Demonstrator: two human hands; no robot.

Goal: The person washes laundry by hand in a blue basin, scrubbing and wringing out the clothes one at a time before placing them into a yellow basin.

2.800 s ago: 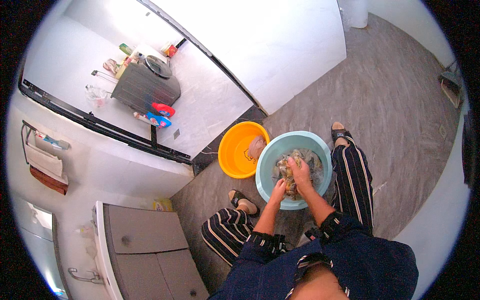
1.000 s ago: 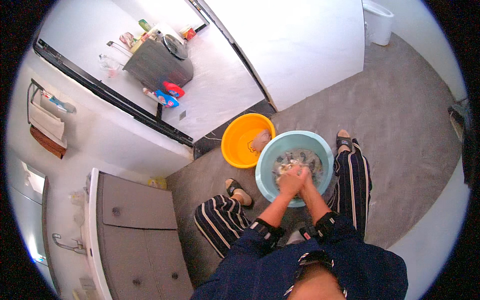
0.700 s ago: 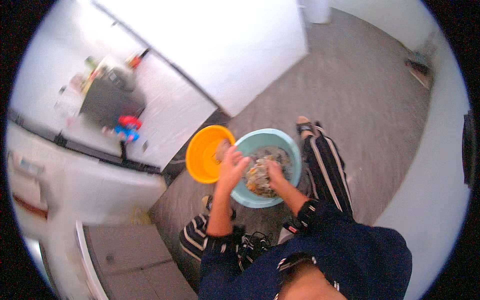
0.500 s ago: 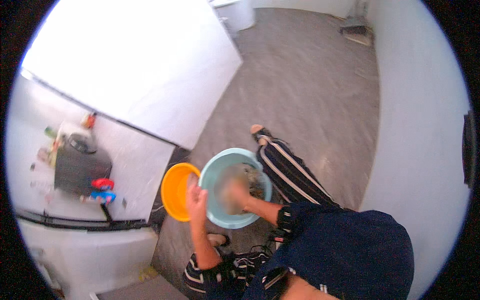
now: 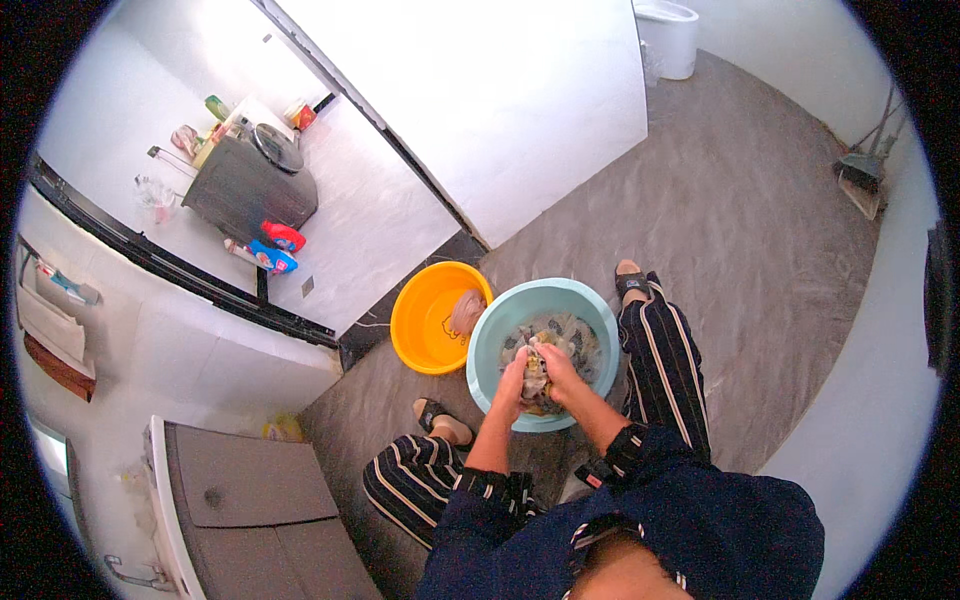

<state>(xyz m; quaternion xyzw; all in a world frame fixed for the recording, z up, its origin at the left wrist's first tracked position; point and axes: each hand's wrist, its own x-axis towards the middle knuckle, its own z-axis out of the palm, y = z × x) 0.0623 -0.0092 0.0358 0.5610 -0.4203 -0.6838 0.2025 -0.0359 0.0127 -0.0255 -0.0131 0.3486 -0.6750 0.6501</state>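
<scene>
Inside a pale blue basin [image 5: 484,345] on the floor lies a bunched patterned cloth [image 5: 578,342], grey, white and yellowish. My left hand [image 5: 511,382] and my right hand [image 5: 562,371] are closed around a gathered part of it, side by side over the basin's middle. The fingers are partly hidden behind the cloth. To the left, touching or nearly touching the blue basin, stands an orange basin [image 5: 410,330]. In it a small pinkish cloth [image 5: 467,311] rests by the right wall.
My feet, in dark sandals [image 5: 432,415], stand on either side of the basins. A grey cabinet [image 5: 250,480] is at the lower left. Beyond the doorway stands a dark washing machine [image 5: 250,185]. A broom and dustpan [image 5: 862,172] and a white bin [image 5: 670,38] are farther off.
The view has shifted left. My left hand has come from above the orange basin's edge into the blue basin, joining my right hand on the patterned cloth.
</scene>
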